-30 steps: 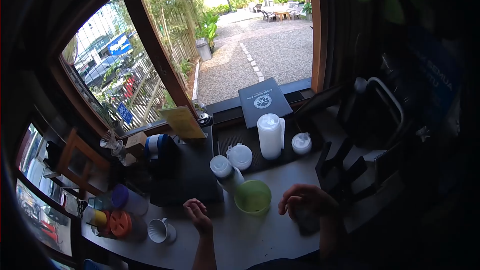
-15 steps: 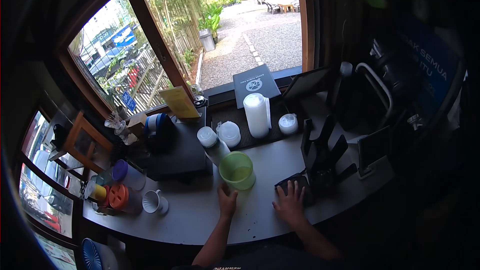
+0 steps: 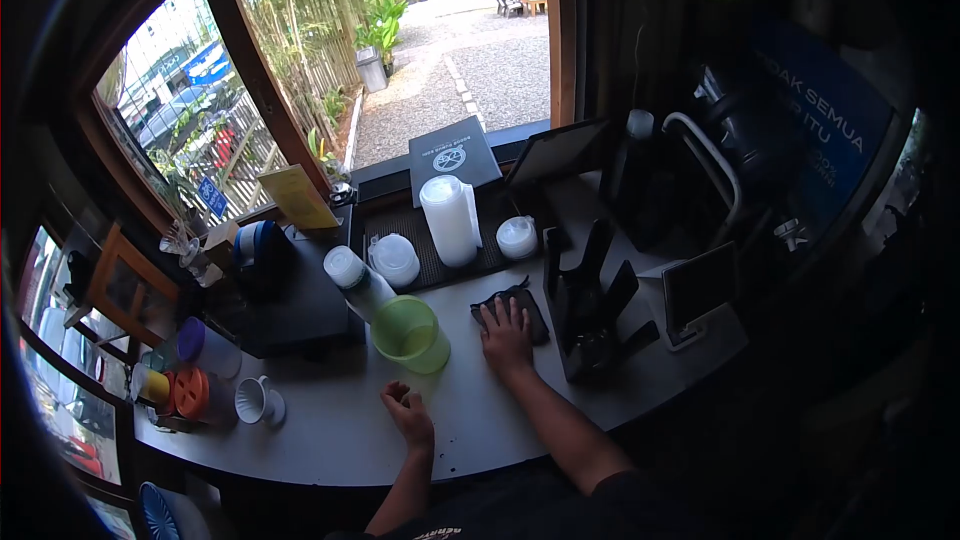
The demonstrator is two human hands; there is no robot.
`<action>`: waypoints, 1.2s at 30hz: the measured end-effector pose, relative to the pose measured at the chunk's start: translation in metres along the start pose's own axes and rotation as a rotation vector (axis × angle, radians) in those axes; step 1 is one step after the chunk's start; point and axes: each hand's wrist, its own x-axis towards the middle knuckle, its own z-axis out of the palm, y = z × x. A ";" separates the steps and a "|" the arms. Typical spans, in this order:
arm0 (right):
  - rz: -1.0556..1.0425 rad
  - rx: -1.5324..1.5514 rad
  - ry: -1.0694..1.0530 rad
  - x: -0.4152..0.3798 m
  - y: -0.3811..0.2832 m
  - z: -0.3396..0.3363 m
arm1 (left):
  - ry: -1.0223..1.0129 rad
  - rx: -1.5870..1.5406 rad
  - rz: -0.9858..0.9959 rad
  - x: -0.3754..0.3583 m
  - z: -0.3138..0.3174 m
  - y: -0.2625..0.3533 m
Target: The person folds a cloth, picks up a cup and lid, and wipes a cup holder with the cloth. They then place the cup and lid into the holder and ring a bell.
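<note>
My right hand lies flat with fingers spread on a black folded cloth, pressing it to the grey counter. The cloth sits left of a black upright stand. My left hand is just above the counter, its fingers loosely curled and partly apart, with nothing visible in them. Just beyond it stands a translucent green plastic container, not touched by the hand. A bottle-like container with a white lid leans behind the green one.
Stacked white lids and round tubs stand on a dark mat by the window. At left are a white dripper cup, a jar with an orange lid and a black box. A small screen stands at right.
My right hand and the cloth have slid forward, away from me, along the counter. My left hand has come away from the green container, fingers curling more. The view has shifted right.
</note>
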 end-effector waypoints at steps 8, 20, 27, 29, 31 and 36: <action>-0.432 0.105 -0.196 -0.064 0.012 -0.030 | -0.075 0.051 0.138 -0.001 -0.014 -0.003; -0.391 0.611 -0.658 -0.091 0.028 -0.176 | -0.054 0.459 0.065 -0.008 -0.007 0.011; -0.185 0.897 -1.061 -0.082 0.119 -0.269 | -0.451 0.255 0.362 -0.050 0.068 0.057; -0.085 0.700 -0.971 -0.099 0.136 -0.247 | -0.506 0.201 0.467 -0.035 0.110 0.082; 0.013 0.539 -0.869 -0.118 0.153 -0.226 | -0.530 0.073 0.505 -0.012 0.146 0.104; 0.169 0.577 -0.686 -0.132 0.180 -0.186 | -0.969 0.227 0.434 0.044 0.221 0.207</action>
